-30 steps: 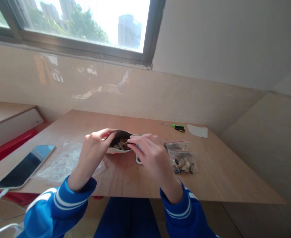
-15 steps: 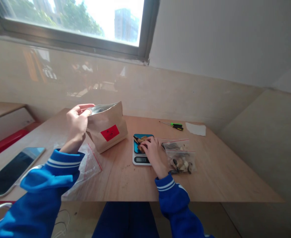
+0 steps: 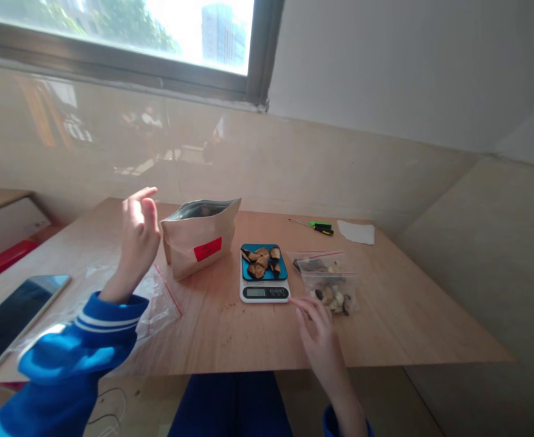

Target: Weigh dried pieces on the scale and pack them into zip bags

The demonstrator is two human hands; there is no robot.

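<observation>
Several brown dried pieces (image 3: 258,264) lie on the blue plate of a small white scale (image 3: 265,294); its display is too blurred to read. My right hand (image 3: 318,331) is by the scale's lower right corner, fingers apart, holding nothing. Just left of an open brown paper bag (image 3: 203,240) with a red label, my left hand (image 3: 140,233) is raised with loosely bent fingers and nothing in it. Beyond my right fingers lie clear bags (image 3: 333,294) of dried pieces.
A flattened clear bag (image 3: 157,306) and a phone (image 3: 18,315) lie on the left of the table (image 3: 398,315). Farther back are screwdrivers (image 3: 321,228) and a white paper piece (image 3: 356,232). Wall and window stand behind.
My left hand has let go of the paper bag, which now stands by itself. My right hand has moved off the dried pieces, down and to the right, uncovering them and the display.
</observation>
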